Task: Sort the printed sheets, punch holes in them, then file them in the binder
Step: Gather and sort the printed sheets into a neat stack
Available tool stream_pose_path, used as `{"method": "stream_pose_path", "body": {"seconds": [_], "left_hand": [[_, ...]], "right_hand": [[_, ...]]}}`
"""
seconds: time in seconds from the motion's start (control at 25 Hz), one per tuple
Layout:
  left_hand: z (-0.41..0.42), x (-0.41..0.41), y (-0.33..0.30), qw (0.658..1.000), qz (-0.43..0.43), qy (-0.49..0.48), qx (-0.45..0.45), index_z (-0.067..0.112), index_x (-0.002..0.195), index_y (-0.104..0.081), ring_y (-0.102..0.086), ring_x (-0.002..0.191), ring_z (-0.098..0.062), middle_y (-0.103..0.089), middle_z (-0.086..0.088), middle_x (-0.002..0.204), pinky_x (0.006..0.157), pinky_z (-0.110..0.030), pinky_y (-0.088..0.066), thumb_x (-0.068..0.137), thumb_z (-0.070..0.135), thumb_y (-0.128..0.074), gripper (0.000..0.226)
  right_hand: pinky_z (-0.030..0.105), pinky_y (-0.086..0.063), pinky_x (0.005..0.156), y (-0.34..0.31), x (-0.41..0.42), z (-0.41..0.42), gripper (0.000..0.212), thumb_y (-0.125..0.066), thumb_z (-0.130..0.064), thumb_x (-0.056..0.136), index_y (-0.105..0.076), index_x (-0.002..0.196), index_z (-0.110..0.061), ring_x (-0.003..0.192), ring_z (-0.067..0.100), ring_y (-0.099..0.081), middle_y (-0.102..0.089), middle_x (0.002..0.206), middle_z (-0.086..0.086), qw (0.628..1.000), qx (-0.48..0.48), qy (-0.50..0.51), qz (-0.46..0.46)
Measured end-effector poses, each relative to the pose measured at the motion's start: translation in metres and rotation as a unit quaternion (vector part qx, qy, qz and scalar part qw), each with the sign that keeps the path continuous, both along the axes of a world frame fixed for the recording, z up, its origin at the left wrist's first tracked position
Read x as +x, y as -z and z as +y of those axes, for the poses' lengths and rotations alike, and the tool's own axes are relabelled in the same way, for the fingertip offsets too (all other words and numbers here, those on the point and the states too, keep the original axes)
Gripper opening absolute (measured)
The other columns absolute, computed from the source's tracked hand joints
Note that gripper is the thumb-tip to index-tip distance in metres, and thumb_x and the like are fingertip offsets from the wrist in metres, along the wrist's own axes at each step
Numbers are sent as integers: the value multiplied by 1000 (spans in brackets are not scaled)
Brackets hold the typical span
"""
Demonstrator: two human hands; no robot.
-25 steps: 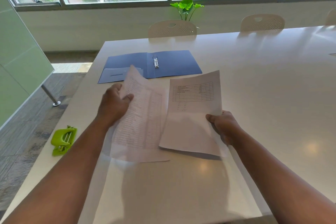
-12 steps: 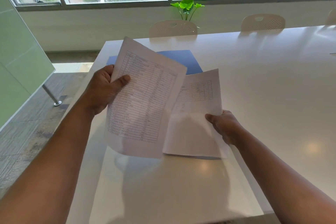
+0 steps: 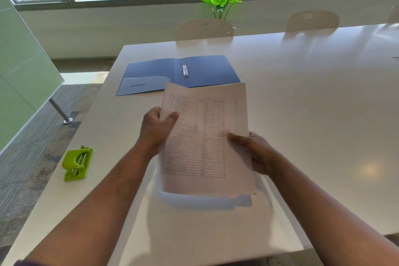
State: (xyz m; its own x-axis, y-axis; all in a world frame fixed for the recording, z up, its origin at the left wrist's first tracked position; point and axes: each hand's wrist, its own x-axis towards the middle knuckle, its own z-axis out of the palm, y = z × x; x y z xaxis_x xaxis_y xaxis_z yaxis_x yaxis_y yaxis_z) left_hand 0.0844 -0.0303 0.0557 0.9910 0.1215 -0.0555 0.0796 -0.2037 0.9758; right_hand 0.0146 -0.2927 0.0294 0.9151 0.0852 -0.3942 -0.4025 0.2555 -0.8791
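A stack of printed sheets with a table printed on the top page hangs above the white table, held by both hands. My left hand pinches its left edge, thumb on top. My right hand grips the lower right edge. The blue binder lies open and flat beyond the sheets, its metal ring in the middle. A green hole punch sits near the table's left edge, left of my left forearm.
The white table stretches far to the right. Two pale chairs stand at its far side, with a green plant behind by the window. A green glass partition and floor lie to the left.
My left hand brought its separate sheet down and right onto the sheet in my right hand; both now form one stack. The binder and the punch are in view again.
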Motion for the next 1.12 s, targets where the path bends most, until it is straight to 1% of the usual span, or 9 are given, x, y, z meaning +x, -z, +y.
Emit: {"method": "stream_pose_path", "body": {"seconds": [0.16,0.32,0.4,0.48,0.6,0.72,0.8,0.96,1.12], "left_hand": [[-7,-8,2,995,74,8,-64,10,118,-56,-75,95,-27,-72,-12,114,69,-38,-62,97,30,-69,32],[-7,-14,-5,979,140,40,-146,19,134,-34,-73,101,-32,-67,-13,121,73,-46,-64,99,27,-65,47],[-4,-16,-7,963,163,69,-203,15,136,-37,-74,103,-34,-70,-14,121,74,-48,-64,98,23,-66,48],[0,-16,-7,947,166,121,-246,11,137,-53,-74,105,-34,-74,-14,121,79,-48,-64,97,14,-66,42],[8,-17,-8,954,117,154,-230,11,130,-63,-71,114,-34,-74,-13,121,91,-49,-60,90,0,-68,42],[8,-20,-15,979,28,117,-165,7,124,-67,-73,110,-30,-76,-12,117,99,-52,-56,83,6,-76,42],[5,-22,-22,986,-18,83,-146,6,118,-69,-75,104,-28,-78,-10,113,95,-50,-58,86,8,-76,33],[3,-26,-46,986,-120,35,-108,11,112,-73,-76,97,-20,-78,-2,110,83,-35,-62,91,17,-75,22],[0,-32,-46,986,-161,30,-40,15,119,-68,-74,94,-9,-74,7,113,76,-22,-61,95,27,-70,27]], "right_hand": [[46,-63,76,-6,-3,6,38,-56,-42,99,-59,124,-13,95,33,-75,-77,108,15,999,32,-11,-35],[41,-63,72,-9,-4,7,33,-60,-30,97,-58,126,-13,92,30,-76,-77,106,14,995,43,-35,-79],[42,-62,74,-8,-1,7,41,-66,-22,93,-55,131,-11,95,33,-75,-75,112,16,994,33,-42,-91],[43,-61,74,-7,1,6,38,-65,-16,94,-55,132,-13,96,33,-74,-73,116,17,994,28,-30,-105],[51,-59,86,-10,5,2,37,-60,-11,97,-59,134,-14,109,37,-70,-70,126,16,991,36,-10,-131],[55,-51,102,-16,10,3,36,-58,-8,98,-60,134,-8,120,36,-65,-68,130,15,984,2,-20,-175],[53,-52,103,-25,12,8,31,-57,-8,100,-63,130,-7,117,33,-67,-71,126,13,978,-31,-8,-206],[38,-60,88,-55,13,17,21,-55,-10,102,-69,118,-14,108,27,-72,-76,116,6,959,-54,28,-278],[49,-58,95,-54,16,20,26,-68,-15,96,-71,121,-10,108,29,-72,-75,117,8,950,-108,33,-291]]}}
